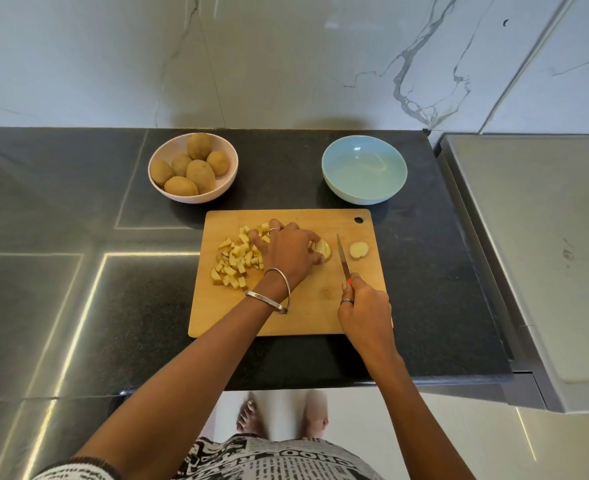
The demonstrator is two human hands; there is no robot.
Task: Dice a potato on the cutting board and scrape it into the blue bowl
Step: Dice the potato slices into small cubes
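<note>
Right hand (365, 310) grip around knife (343, 258)

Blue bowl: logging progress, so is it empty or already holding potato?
Empty. The blue bowl shows only bare interior; the dice lie on the board.

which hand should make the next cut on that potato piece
Right. The right hand grips the knife, blade just right of the potato piece, which the left hand holds on the cutting board.
</note>
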